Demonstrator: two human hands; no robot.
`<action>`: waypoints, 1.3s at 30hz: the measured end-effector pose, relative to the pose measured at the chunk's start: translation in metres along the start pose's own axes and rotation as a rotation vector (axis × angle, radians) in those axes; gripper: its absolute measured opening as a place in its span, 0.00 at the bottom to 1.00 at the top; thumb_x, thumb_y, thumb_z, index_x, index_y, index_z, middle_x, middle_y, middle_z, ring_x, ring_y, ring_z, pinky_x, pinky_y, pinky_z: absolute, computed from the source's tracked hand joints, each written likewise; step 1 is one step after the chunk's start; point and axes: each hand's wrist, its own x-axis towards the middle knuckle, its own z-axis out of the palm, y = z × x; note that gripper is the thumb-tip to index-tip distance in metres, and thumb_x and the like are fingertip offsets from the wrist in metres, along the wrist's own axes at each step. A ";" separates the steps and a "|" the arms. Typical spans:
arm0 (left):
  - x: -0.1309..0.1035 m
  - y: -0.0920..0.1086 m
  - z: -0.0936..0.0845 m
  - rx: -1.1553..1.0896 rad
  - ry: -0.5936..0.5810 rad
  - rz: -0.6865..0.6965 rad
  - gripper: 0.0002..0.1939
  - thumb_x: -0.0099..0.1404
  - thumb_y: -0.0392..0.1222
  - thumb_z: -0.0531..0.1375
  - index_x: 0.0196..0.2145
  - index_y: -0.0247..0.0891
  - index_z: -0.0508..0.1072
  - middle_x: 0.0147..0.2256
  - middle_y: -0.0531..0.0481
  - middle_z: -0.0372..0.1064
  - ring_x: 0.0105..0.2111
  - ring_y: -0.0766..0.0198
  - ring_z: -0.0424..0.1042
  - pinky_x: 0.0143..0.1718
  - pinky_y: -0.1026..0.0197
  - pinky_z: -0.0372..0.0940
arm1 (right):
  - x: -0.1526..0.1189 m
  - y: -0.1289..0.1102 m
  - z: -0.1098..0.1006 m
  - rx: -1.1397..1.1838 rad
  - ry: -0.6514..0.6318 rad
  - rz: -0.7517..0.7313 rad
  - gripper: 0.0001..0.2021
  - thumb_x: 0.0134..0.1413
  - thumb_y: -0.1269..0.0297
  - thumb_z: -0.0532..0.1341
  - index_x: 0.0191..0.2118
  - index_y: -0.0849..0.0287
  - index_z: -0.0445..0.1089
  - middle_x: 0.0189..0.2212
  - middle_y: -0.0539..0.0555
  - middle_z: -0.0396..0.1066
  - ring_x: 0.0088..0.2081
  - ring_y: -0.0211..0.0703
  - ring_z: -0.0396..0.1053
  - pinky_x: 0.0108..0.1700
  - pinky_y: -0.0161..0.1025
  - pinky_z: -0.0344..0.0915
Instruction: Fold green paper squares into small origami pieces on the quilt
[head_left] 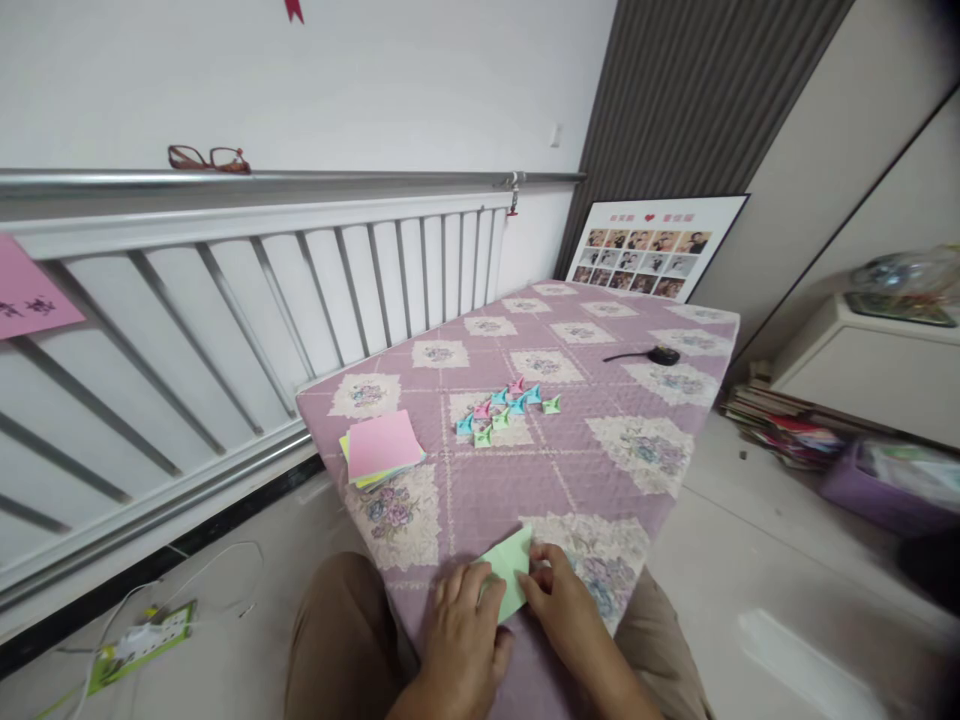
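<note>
Table, draped in a mauve quilted tablecloth (480, 520) with cream floral patches, set alongside a white radiator (375, 280); brown-framed eyeglasses (208, 159) on the ledge above; a photo display board (637, 247) with a red heart, leaning at the far end, before dark ribbed panelling (675, 100). Green paper sheet (512, 568): one, pale, matte, lightly creased, with a pointed far corner; lies at the near end of the table, between the hands. Left hand (463, 635): palm down, fingers loosely bent over the sheet's left part. Right hand (562, 600): thumb and forefinger at its right edge, slightly parted; whether they pinch it cannot be told. Small folded paper pieces (517, 405): nine, clustered mid-table; four blue, three green, two pink. Square paper stack (384, 445): one, pink uppermost, yellow beneath; sheets uncountable. Black corded item (664, 356): one, toward the right edge.
</note>
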 end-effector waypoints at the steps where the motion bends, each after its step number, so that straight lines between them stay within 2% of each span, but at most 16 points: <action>1: 0.003 0.000 0.000 0.025 -0.013 -0.007 0.21 0.58 0.41 0.62 0.50 0.45 0.66 0.53 0.50 0.62 0.53 0.52 0.58 0.55 0.46 0.54 | 0.000 0.002 0.001 -0.026 0.005 -0.018 0.07 0.48 0.64 0.54 0.36 0.54 0.57 0.16 0.42 0.63 0.19 0.41 0.65 0.24 0.35 0.58; 5: 0.010 0.000 -0.003 0.064 -0.074 0.004 0.16 0.61 0.38 0.59 0.48 0.45 0.68 0.50 0.52 0.65 0.49 0.54 0.61 0.53 0.48 0.56 | -0.001 0.006 0.003 -0.168 -0.006 -0.091 0.06 0.49 0.70 0.53 0.35 0.54 0.59 0.18 0.44 0.66 0.21 0.39 0.66 0.25 0.34 0.58; 9: 0.011 -0.001 -0.003 0.096 -0.096 0.022 0.12 0.63 0.34 0.56 0.43 0.45 0.72 0.48 0.52 0.68 0.47 0.55 0.63 0.50 0.50 0.58 | -0.005 0.006 0.002 -0.422 -0.052 -0.152 0.05 0.53 0.72 0.53 0.32 0.55 0.63 0.21 0.48 0.69 0.24 0.41 0.68 0.27 0.34 0.57; 12: 0.012 -0.001 -0.001 0.119 -0.111 0.026 0.11 0.64 0.34 0.56 0.42 0.45 0.73 0.46 0.54 0.69 0.46 0.57 0.64 0.48 0.51 0.59 | -0.007 0.006 0.001 -0.541 -0.023 -0.295 0.07 0.55 0.71 0.54 0.29 0.56 0.65 0.27 0.52 0.70 0.30 0.43 0.68 0.32 0.36 0.60; 15: 0.014 0.000 -0.001 0.126 -0.114 0.021 0.09 0.64 0.35 0.57 0.40 0.45 0.73 0.44 0.55 0.70 0.45 0.57 0.64 0.47 0.52 0.59 | -0.009 0.010 0.002 -0.556 -0.005 -0.487 0.08 0.54 0.73 0.54 0.28 0.56 0.67 0.29 0.53 0.69 0.33 0.43 0.66 0.36 0.38 0.62; 18: 0.016 -0.001 -0.005 0.108 -0.122 0.015 0.07 0.64 0.36 0.57 0.38 0.45 0.74 0.43 0.55 0.71 0.44 0.58 0.64 0.46 0.53 0.58 | -0.013 0.012 0.000 -0.487 -0.015 -0.574 0.12 0.51 0.78 0.52 0.33 0.56 0.68 0.31 0.53 0.69 0.34 0.43 0.66 0.38 0.40 0.64; 22: 0.016 -0.007 -0.013 0.017 -0.114 0.023 0.09 0.63 0.36 0.58 0.41 0.46 0.72 0.43 0.55 0.69 0.43 0.60 0.64 0.46 0.55 0.58 | -0.021 0.008 -0.006 -0.412 -0.055 -0.567 0.12 0.50 0.77 0.55 0.39 0.56 0.67 0.36 0.54 0.69 0.40 0.46 0.66 0.43 0.43 0.65; 26: 0.020 -0.019 -0.017 -0.028 -0.111 0.006 0.14 0.61 0.33 0.57 0.44 0.44 0.71 0.44 0.52 0.68 0.44 0.59 0.64 0.47 0.54 0.59 | -0.023 0.007 -0.003 -0.481 -0.047 -0.510 0.09 0.48 0.75 0.60 0.36 0.56 0.67 0.36 0.54 0.68 0.39 0.48 0.66 0.40 0.44 0.65; 31: 0.027 -0.030 -0.023 -0.061 -0.106 -0.068 0.12 0.60 0.31 0.55 0.37 0.43 0.75 0.40 0.50 0.69 0.41 0.58 0.64 0.46 0.53 0.59 | -0.020 0.013 0.004 -0.516 0.007 -0.495 0.06 0.51 0.74 0.58 0.30 0.55 0.67 0.33 0.52 0.68 0.35 0.45 0.66 0.38 0.42 0.64; 39: 0.039 -0.032 -0.028 -0.152 -0.101 -0.198 0.06 0.60 0.36 0.58 0.30 0.41 0.75 0.34 0.51 0.68 0.38 0.60 0.65 0.44 0.55 0.58 | -0.019 0.015 0.005 -0.485 0.010 -0.452 0.06 0.56 0.71 0.57 0.29 0.56 0.67 0.32 0.54 0.66 0.36 0.47 0.65 0.38 0.44 0.62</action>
